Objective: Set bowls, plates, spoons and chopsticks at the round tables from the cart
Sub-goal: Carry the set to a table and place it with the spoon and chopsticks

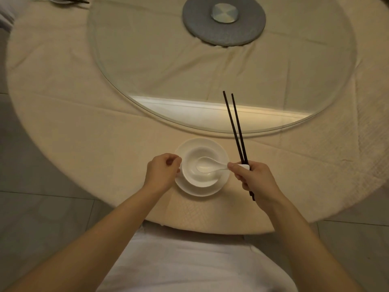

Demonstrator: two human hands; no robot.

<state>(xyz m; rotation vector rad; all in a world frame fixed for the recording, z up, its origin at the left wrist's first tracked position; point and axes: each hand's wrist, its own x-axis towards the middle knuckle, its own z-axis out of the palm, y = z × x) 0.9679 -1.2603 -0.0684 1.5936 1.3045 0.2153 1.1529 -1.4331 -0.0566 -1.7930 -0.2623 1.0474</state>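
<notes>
My right hand [256, 178] grips the chopsticks [233, 121], fingertips at the spoon [207, 165] in the bowl [192, 181] on its plate [202, 192]. My left hand [162, 171] curls at the bowl's rim; I cannot tell if it grips. Risk: a nudged handle flips the spoon out.

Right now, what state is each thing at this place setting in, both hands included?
plate: flat on the tablecloth, under the bowl.
bowl: upright on the plate, spoon inside.
spoon: lying in the bowl, handle over the right rim.
chopsticks: pair gripped in the right hand, tips pointing away.
right hand: holds the chopsticks, fingertips at the spoon's handle.
left hand: fingers curled at the bowl's left rim; grip unclear.
</notes>
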